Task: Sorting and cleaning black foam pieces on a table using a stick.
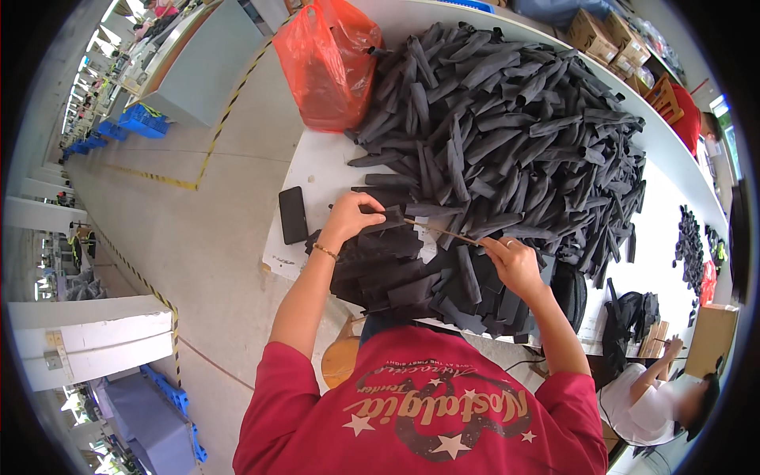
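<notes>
My left hand [356, 218] pinches a small black fabric piece [391, 219] over the near left of the white table [315, 168]. A thin brown stick [445, 231] reaches from that piece to my right hand [513, 263], whose fingers are closed on its other end. I cannot tell whether the stick's tip lies inside the fabric or against it. Below my hands, flatter black fabric pieces [380, 275] overlap along the table's near edge. Just beyond them rises a large heap of rolled black fabric tubes [514, 119].
A black phone [293, 215] lies left of my left hand. At the far left corner stands a red plastic bag [332, 71]. A black bag [568, 294] is right of my right hand. Another person [645, 400] sits at the right, near a smaller dark pile [687, 247]. A stool [339, 362] is below.
</notes>
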`<state>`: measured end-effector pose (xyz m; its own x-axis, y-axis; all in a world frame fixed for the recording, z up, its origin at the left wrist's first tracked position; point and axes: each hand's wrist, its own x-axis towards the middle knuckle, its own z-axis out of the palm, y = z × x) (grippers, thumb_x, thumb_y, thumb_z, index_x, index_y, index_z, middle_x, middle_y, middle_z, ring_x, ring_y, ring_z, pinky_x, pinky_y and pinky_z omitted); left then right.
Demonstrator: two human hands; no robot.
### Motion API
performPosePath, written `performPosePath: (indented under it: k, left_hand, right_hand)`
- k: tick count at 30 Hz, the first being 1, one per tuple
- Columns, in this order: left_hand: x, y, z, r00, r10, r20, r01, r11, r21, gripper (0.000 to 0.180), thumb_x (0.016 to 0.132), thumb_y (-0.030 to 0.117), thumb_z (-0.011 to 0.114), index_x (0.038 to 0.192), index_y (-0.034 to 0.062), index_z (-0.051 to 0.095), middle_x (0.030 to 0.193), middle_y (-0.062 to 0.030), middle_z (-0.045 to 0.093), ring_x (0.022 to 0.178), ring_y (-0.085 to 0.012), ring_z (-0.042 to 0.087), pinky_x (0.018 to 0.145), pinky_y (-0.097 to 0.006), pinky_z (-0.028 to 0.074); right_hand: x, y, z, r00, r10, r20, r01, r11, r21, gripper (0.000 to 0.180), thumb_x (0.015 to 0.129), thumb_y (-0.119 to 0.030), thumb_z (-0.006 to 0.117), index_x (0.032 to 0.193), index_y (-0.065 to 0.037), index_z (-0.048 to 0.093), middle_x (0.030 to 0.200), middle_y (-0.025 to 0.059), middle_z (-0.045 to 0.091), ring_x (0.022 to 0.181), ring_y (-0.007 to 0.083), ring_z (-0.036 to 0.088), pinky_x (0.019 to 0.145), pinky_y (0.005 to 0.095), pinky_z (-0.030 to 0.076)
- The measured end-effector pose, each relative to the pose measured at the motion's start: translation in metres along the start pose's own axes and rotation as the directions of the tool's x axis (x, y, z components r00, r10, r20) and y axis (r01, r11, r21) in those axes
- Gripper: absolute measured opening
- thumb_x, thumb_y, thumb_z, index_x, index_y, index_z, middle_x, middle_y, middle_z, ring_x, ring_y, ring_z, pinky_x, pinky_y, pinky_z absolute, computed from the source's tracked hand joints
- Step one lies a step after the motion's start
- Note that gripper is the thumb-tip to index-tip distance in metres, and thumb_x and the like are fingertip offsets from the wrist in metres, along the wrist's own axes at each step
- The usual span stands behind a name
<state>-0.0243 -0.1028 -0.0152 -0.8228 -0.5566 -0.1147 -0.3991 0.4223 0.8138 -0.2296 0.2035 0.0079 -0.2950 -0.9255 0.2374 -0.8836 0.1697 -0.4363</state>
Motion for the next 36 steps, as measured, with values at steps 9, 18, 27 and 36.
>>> performPosePath:
  k: [9, 18, 27, 36]
  left_hand:
    - [-0.014, 0.023, -0.004, 0.997, 0.032, 0.064, -0.030, 0.999, -0.029, 0.019, 0.069, 0.012, 0.078, 0.086, 0.0048, 0.073, 0.085, -0.0098, 0.069, 0.084, -0.0233, 0.062, 0.081, -0.033, 0.048]
    - [-0.030, 0.072, 0.058, 0.894, 0.435, 0.106, -0.447, 0.873, 0.194, 0.033, 0.065, 0.023, 0.080, 0.094, 0.0098, 0.071, 0.098, -0.0057, 0.066, 0.104, -0.0258, 0.058, 0.092, -0.040, 0.042]
    - [-0.076, 0.038, 0.113, 0.907, -0.405, -0.113, -0.175, -0.120, -0.977, 0.033, 0.088, 0.029, 0.068, 0.106, 0.0021, 0.060, 0.086, -0.0080, 0.064, 0.077, -0.0245, 0.065, 0.080, -0.043, 0.056]
    - [-0.067, 0.059, 0.094, 0.722, -0.663, -0.198, -0.230, 0.040, -0.972, 0.026, 0.088, 0.029, 0.070, 0.094, 0.0035, 0.065, 0.071, -0.0030, 0.060, 0.054, -0.0141, 0.055, 0.052, -0.031, 0.048]
  right_hand:
    - [-0.005, 0.000, -0.003, 0.999, -0.040, 0.017, 0.040, 0.999, -0.037, 0.023, 0.083, -0.013, 0.064, 0.105, -0.011, 0.065, 0.074, 0.0061, 0.060, 0.069, 0.0253, 0.062, 0.059, 0.0382, 0.051]
    - [0.013, -0.037, 0.059, 0.995, 0.076, 0.057, -0.092, 0.913, 0.397, 0.019, 0.087, -0.013, 0.061, 0.104, -0.004, 0.064, 0.077, 0.0149, 0.065, 0.066, 0.0310, 0.064, 0.058, 0.0394, 0.049]
    - [0.001, -0.093, 0.101, 0.957, 0.234, 0.174, -0.287, 0.656, 0.698, 0.014, 0.091, -0.011, 0.059, 0.089, 0.003, 0.057, 0.063, 0.0156, 0.055, 0.056, 0.0272, 0.056, 0.052, 0.0371, 0.042]
    - [-0.037, -0.118, 0.112, 0.944, 0.329, -0.012, -0.270, 0.796, 0.542, 0.012, 0.091, -0.009, 0.058, 0.088, 0.002, 0.059, 0.069, 0.0235, 0.058, 0.059, 0.0396, 0.059, 0.052, 0.0414, 0.044]
